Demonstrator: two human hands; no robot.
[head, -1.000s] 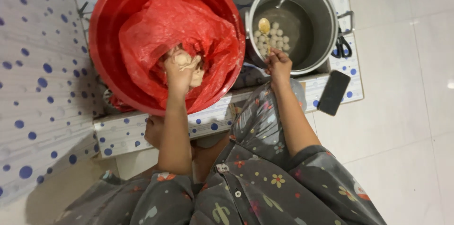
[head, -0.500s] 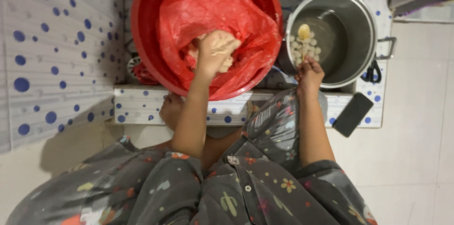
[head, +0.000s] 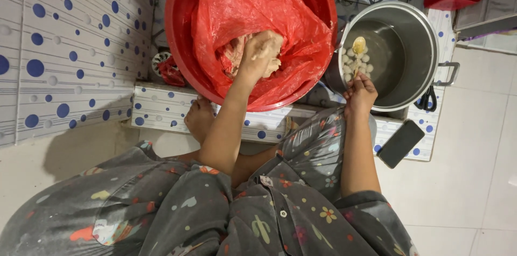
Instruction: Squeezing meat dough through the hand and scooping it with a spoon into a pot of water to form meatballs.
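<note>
Hands at the basin and the pot

The left hand [head: 262, 51] was clenched around pale paste [head: 237, 54] inside the red plastic bag [head: 253, 8] lining the red basin [head: 186, 30]. The right hand [head: 360, 93] grasped a spoon [head: 358, 47] (its bowl just beyond the fingertips) above small white balls [head: 355, 65] in the steel pot [head: 414, 57].

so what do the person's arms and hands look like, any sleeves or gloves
Both forearms are bare, with no gloves, rings or watch showing. The left hand is smeared with pale paste; the right hand looks clean. Short sleeves of a dark grey garment printed with small coloured flowers, hearts and dots end near the elbows.
</note>
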